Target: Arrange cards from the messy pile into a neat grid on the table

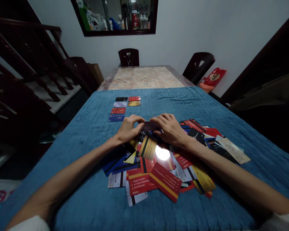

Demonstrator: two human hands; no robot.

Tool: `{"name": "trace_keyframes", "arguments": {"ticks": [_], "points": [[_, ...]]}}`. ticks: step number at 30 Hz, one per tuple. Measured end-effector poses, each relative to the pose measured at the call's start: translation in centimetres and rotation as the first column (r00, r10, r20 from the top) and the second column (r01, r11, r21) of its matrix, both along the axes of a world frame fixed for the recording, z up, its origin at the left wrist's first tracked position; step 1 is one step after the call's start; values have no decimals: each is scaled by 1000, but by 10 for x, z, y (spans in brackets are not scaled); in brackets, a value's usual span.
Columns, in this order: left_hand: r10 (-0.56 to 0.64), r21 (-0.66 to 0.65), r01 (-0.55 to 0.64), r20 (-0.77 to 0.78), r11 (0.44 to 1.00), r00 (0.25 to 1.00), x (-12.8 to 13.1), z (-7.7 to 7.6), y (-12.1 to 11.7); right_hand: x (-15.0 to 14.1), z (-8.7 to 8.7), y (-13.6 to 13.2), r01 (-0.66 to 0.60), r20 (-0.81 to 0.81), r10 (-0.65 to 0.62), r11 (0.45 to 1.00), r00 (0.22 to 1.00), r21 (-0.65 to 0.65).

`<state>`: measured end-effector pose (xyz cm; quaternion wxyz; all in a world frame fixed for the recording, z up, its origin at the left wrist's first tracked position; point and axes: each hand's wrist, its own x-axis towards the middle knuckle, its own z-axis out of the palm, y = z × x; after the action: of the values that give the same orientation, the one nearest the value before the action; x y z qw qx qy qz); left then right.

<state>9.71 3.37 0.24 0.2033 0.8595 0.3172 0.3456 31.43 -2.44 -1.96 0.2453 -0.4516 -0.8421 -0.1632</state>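
Note:
Between my two hands is a pale plastic card (149, 125), tilted up on edge above the pile. My left hand (130, 127) pinches its left end with thumb and fingers. On the other side my right hand (168, 128) grips the right end, its fingers bent over the top edge. Below them spreads a loose pile of cards in red, blue, yellow, black and white, among them a red card with a yellow stripe (166, 182) and a yellow card (148, 147). Bright glare hides part of the pile's middle.
Beyond my left hand, several cards lie in two columns, with a blue card (116, 118) nearest and a black card (121, 99) farthest in the left one. A blue cloth (173, 99) covers the near table. Dark chairs (128, 57) stand around the far end.

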Motion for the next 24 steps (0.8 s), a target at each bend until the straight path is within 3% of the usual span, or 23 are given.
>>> {"name": "trace_keyframes", "arguments": {"ticks": [11,24], "points": [[44,28,-45,45,999,998,-4,6,4,3,0,0,90,29,-96,984,995,154],[22,85,-27,55,996,998,-5,4,5,4,3,0,99,0,-103,958,995,270]]}}
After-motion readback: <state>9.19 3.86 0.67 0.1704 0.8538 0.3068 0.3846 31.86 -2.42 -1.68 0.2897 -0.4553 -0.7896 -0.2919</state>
